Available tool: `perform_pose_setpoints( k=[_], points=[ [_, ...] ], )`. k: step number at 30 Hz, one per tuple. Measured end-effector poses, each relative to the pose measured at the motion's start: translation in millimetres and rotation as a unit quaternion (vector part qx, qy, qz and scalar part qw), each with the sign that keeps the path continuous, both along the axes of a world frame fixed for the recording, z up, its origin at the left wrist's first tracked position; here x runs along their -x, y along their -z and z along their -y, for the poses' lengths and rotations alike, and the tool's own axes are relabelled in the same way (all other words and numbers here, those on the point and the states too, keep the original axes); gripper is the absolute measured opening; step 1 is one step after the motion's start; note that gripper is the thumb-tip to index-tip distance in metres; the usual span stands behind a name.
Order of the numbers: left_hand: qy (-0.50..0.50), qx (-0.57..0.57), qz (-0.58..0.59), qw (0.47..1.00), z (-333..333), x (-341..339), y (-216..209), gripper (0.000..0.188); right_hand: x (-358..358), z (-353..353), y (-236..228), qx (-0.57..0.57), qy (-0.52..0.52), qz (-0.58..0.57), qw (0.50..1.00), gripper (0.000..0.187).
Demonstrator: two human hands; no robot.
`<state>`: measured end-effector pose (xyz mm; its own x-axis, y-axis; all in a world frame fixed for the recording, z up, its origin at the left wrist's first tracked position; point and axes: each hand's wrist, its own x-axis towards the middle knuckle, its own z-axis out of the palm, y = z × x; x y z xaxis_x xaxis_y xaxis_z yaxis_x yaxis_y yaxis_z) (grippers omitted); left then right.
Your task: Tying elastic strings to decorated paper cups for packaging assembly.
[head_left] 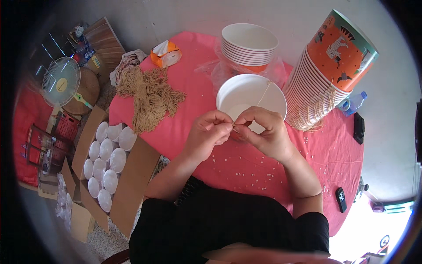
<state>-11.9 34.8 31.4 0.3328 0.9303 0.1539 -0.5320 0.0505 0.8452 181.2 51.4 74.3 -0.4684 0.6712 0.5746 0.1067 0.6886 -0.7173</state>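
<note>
A white paper bucket (pixel 228 94) stands before me on the pink-covered table, its mouth facing up. From its far right rim a thin tan string (pixel 265 91) hangs across the inside toward my fingers. Over the near rim, my left hand (pixel 207 134) is closed, thumb and forefinger pinching a bit of string. My right hand (pixel 269 134) pinches right beside it, fingertips nearly touching. The exact shape of the string there is hidden by the fingers. To the left lies a heap of tan strings (pixel 151 99).
A tall leaning stack of orange patterned buckets (pixel 303 88), with strings hanging off it, stands right. Behind is another bucket stack (pixel 248 46) in plastic. Small white discs dot the tablecloth (pixel 250 176). A carton of clear cups (pixel 105 149) sits left; a remote (pixel 340 199) lies right.
</note>
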Motion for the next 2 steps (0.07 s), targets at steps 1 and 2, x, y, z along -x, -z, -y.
perform_pose_setpoints(
  k=[1, 2],
  points=[
    [-0.017, -0.021, -0.034, 0.999, -0.1, -0.1, 1.2, 0.006, -0.6, -0.2, -0.4, -0.005, 0.002, 0.005, 1.000, 0.013],
    [-0.018, -0.021, -0.034, 0.999, 0.2, 0.0, 1.7, 0.006, -0.9, -0.5, -0.8, -0.010, 0.003, 0.010, 1.000, 0.012]
  ],
)
